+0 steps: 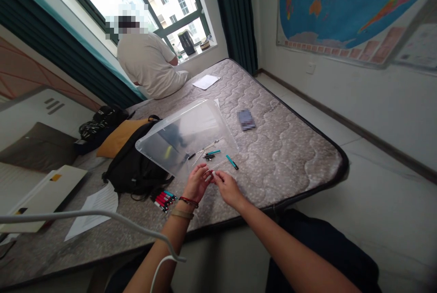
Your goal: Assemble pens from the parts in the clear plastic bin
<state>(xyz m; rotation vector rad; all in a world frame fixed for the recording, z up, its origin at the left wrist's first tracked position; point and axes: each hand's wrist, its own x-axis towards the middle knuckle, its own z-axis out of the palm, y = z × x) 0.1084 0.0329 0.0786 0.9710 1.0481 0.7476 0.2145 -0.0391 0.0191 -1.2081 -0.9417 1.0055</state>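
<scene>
My left hand (197,183), with bracelets at its wrist, is closed with curled fingertips, and what they hold is too small to make out. Touching or nearly touching it, my right hand (228,187) pinches a small white pen part (213,173) between thumb and finger. Just beyond the fingers lie a teal pen barrel (232,162), another teal barrel (213,152), black pen parts (209,157) and thin pale refills (208,146). Left of my left wrist sits a bunch of red, black and teal pens (164,199).
A clear plastic bin (184,124) lies tipped on the mattress (290,147) beyond the pen parts. A black backpack (131,170) and papers (94,206) are to the left. A white cable (102,213) crosses the lower left. Another person (150,63) sits by the window.
</scene>
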